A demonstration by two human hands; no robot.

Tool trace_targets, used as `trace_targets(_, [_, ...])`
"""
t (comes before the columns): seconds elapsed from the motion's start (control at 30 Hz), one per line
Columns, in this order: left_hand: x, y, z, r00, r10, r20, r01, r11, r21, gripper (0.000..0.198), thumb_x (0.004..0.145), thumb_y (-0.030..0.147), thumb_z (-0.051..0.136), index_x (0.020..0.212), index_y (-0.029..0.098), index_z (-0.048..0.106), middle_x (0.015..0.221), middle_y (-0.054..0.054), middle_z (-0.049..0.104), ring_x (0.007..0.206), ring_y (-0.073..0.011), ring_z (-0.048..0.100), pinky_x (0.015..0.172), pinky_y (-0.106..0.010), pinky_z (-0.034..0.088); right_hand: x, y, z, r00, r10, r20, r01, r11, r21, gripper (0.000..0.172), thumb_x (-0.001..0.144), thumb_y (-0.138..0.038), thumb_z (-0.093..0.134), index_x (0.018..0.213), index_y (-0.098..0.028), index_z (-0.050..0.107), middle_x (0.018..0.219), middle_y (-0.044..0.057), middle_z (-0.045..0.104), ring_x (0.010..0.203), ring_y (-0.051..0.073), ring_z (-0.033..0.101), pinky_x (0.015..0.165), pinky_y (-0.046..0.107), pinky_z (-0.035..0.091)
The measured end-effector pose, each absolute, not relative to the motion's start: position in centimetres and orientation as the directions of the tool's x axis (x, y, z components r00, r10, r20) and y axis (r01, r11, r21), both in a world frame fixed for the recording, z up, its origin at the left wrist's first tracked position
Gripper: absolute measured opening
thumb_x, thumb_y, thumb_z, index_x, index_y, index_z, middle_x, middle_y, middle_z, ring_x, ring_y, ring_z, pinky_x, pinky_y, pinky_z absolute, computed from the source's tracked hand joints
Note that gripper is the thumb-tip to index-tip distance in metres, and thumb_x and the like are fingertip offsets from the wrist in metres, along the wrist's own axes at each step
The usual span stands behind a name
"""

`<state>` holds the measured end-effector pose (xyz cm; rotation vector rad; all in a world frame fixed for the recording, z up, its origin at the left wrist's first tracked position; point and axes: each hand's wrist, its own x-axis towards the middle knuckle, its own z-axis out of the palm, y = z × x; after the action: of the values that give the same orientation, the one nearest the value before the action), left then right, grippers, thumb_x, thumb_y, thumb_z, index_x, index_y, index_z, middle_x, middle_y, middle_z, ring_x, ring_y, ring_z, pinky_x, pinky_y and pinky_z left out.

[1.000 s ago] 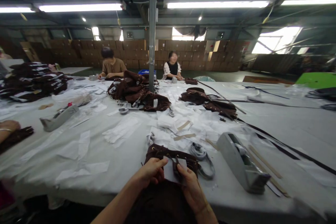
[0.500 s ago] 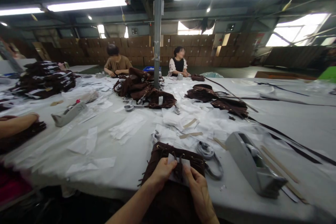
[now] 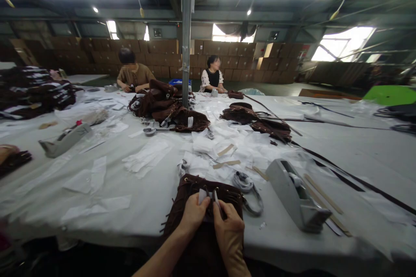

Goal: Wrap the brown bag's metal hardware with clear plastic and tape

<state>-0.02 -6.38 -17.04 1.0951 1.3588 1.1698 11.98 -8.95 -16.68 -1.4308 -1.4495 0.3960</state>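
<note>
A dark brown fringed bag point(image 3: 195, 184) with metal eyelets and a drawn cord lies at the table's front edge, partly hanging toward me. Over its upper front, a small piece of white paper point(image 3: 203, 194) is bent around the cord area. My left hand point(image 3: 194, 213) pinches the paper's left side between thumb and fingers. On the other side, my right hand point(image 3: 227, 220) is closed on the paper's right part, which now stands up edge-on. A wrapped grey-white strap point(image 3: 247, 186) lies coiled just right of the bag.
A grey tape dispenser point(image 3: 297, 194) stands to the right, near beige strips point(image 3: 325, 194). Another dispenser point(image 3: 65, 139) is at left. White paper sheets point(image 3: 147, 156) litter the table point(image 3: 146, 220). Brown bags point(image 3: 162, 104) are heaped by a post point(image 3: 186, 43). Two people sit across.
My right hand has moved inward toward the left hand, folding the paper's right side up. The whole view has shifted rightward, and the neighbouring arm at left shows less.
</note>
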Motion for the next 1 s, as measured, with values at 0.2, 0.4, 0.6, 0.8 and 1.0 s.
trace_targets(0.2, [0.7, -7.1, -17.1, -0.183, 0.982, -0.049, 0.112, 0.07, 0.991, 0.027, 0.075, 0.04, 0.06, 0.067, 0.015, 0.064, 0.066, -0.003, 0.062, 0.067, -0.0185, 0.055, 0.066, -0.026, 0.041, 11.0, -9.1, -17.2, 0.089, 0.789, 0.607, 0.754, 0.345, -0.559, 0.034, 0.093, -0.033, 0.044, 0.082, -0.015, 0.07, 0.069, 0.009, 0.061, 0.064, 0.018, 0.057, 0.062, 0.029, 0.044])
trace_targets(0.4, [0.7, -7.5, -17.0, -0.173, 0.984, -0.037, 0.063, 0.049, 0.997, 0.041, 0.081, 0.051, 0.049, 0.065, 0.015, 0.059, 0.063, -0.003, 0.057, 0.063, -0.0171, 0.05, 0.059, -0.025, 0.039, 10.5, -10.3, -16.9, -0.016, 0.838, 0.546, 0.632, 0.431, -0.644, 0.029, 0.092, -0.029, 0.046, 0.107, -0.016, 0.067, 0.083, 0.009, 0.058, 0.077, 0.02, 0.056, 0.072, 0.032, 0.048])
trace_targets(0.6, [0.7, -7.8, -15.9, -0.097, 0.994, -0.045, 0.107, 0.055, 0.993, 0.047, 0.078, 0.06, 0.054, 0.072, 0.014, 0.061, 0.066, -0.003, 0.058, 0.065, -0.0175, 0.051, 0.06, -0.026, 0.038, 11.6, -11.0, -15.4, -0.089, 0.932, 0.35, 0.347, 0.359, -0.866, 0.035, 0.083, -0.016, 0.041, 0.107, -0.016, 0.067, 0.097, 0.008, 0.06, 0.091, 0.02, 0.058, 0.083, 0.029, 0.048])
trace_targets(0.8, [-0.2, -8.3, -16.0, 0.06, 0.996, -0.067, -0.118, 0.074, 0.99, 0.05, 0.076, 0.062, 0.058, 0.082, 0.012, 0.062, 0.073, -0.003, 0.059, 0.066, -0.0156, 0.05, 0.061, -0.025, 0.038, 12.3, -10.0, -15.4, -0.04, 0.996, 0.083, 0.042, 0.085, -0.996, 0.029, 0.075, -0.022, 0.049, 0.093, -0.016, 0.071, 0.099, 0.007, 0.066, 0.093, 0.022, 0.061, 0.085, 0.03, 0.048])
trace_targets(1.0, [-0.5, -8.2, -16.8, 0.001, 0.991, -0.133, -0.265, 0.129, 0.956, 0.053, 0.069, 0.062, 0.065, 0.09, 0.013, 0.06, 0.075, -0.004, 0.06, 0.063, -0.0149, 0.051, 0.059, -0.026, 0.039, 12.3, -8.3, -14.5, 0.009, 0.99, -0.143, -0.039, -0.143, -0.989, 0.038, 0.071, -0.048, 0.067, 0.089, -0.014, 0.068, 0.061, 0.0, 0.058, 0.052, 0.012, 0.048, 0.047, 0.023, 0.039])
